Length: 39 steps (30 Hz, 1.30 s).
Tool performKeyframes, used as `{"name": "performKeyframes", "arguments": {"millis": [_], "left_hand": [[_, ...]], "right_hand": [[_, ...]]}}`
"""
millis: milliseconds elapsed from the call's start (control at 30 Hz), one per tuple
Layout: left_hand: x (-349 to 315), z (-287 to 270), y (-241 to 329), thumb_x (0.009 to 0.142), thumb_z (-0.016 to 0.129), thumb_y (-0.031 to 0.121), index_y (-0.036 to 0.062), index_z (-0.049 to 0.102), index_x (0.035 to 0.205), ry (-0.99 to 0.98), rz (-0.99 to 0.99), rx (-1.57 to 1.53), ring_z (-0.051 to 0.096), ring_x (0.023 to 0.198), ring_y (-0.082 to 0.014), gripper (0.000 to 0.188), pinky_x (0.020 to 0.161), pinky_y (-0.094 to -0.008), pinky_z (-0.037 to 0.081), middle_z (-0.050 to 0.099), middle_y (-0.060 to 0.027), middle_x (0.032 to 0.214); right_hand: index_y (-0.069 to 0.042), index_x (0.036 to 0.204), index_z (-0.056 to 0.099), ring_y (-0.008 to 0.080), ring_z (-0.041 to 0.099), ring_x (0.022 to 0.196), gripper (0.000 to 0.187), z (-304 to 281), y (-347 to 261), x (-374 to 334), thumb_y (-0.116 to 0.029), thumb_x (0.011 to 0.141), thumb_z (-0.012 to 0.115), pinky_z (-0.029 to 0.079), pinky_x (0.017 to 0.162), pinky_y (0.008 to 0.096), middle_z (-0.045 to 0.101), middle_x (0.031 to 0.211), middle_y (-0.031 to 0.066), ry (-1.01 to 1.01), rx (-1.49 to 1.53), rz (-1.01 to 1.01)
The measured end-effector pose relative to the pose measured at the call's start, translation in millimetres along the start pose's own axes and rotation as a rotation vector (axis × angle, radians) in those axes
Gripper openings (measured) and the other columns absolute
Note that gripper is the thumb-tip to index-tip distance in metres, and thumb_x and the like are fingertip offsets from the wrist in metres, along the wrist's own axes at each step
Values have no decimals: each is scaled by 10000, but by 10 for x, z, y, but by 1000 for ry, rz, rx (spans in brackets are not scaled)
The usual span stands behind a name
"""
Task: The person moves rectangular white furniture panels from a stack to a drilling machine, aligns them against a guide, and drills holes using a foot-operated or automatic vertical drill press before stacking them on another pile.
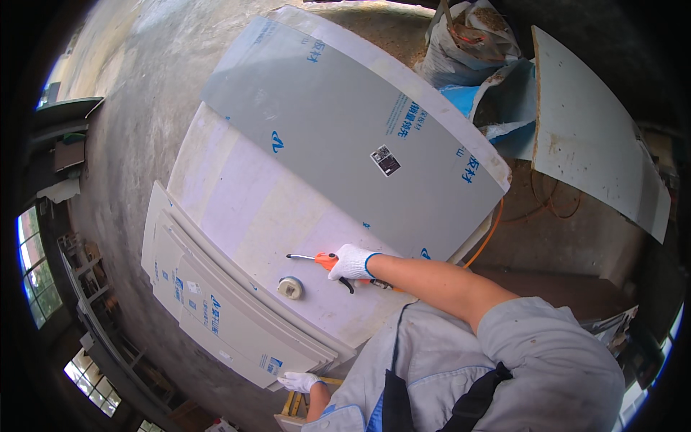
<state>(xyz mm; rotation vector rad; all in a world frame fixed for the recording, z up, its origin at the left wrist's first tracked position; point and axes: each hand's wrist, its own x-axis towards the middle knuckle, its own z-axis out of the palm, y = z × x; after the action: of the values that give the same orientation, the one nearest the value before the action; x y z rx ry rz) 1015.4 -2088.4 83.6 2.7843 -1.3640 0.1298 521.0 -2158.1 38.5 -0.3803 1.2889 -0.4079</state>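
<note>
My right hand (350, 262), in a white knit glove with a blue cuff, is closed around an orange air blow gun (325, 259). The gun's thin metal nozzle points left over the pale worktable (317, 216), and its black trigger hangs below my fingers. Low in the picture my left hand (299, 381), also gloved in white, is at the near corner of a stack of light grey panels (216, 302). Its fingers look stretched out against the panel edge. A large grey panel (309, 122) with blue print and a small dark-and-white label lies flat across the table's far side.
A round roll of tape (291, 289) sits on the table left of the gun. An orange hose (484, 237) runs off the table's right edge. Beyond stand a filled white sack (471, 47) and a large pale board (590, 129). Shelving (101, 309) lines the left side.
</note>
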Motion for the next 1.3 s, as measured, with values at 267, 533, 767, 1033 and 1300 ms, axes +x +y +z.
{"name": "performKeyframes", "arguments": {"millis": [267, 533, 767, 1033, 1300], "left_hand": [[-108, -31, 91, 1089, 382, 404, 1, 429, 1514, 7, 12, -71, 366, 1433, -424, 588, 1171, -498, 316, 444, -243, 1533], [-81, 202, -2, 1040, 472, 260, -42, 443, 1481, 228, 108, -272, 397, 1403, -424, 535, 1181, -498, 309, 437, -276, 1504], [-232, 47, 130, 997, 454, 252, -69, 435, 1479, 331, 120, -413, 364, 1414, -454, 579, 1187, -539, 272, 431, -295, 1497], [-234, 75, 184, 918, 489, 253, -76, 431, 1486, 335, 115, -511, 337, 1424, -503, 659, 1190, -591, 246, 427, -298, 1504], [-196, 44, 137, 929, 487, 295, -83, 411, 1493, 316, 137, -542, 313, 1434, -517, 683, 1185, -613, 236, 400, -308, 1518]], "right_hand": [[40, 866, 712, 198, 646, 569, 332, -45, -103, -32, -258, 754, 806, 533, 471, 358, 691, 757, 107, -11, 53, 61], [5, 940, 683, 229, 702, 633, 170, 168, -278, -137, -153, 889, 724, 549, 510, 342, 735, 805, 144, -17, 141, 61], [-18, 1043, 642, 291, 745, 762, 260, 291, -241, -94, -220, 904, 728, 592, 562, 390, 749, 938, 164, 11, 114, 134], [-46, 1073, 617, 311, 749, 791, 273, 213, -191, -49, -225, 903, 736, 605, 579, 410, 742, 981, 180, 50, 138, 154], [-56, 1026, 632, 311, 739, 779, 232, 284, -222, -54, -230, 908, 727, 602, 588, 416, 737, 971, 166, 72, 158, 167]]}}
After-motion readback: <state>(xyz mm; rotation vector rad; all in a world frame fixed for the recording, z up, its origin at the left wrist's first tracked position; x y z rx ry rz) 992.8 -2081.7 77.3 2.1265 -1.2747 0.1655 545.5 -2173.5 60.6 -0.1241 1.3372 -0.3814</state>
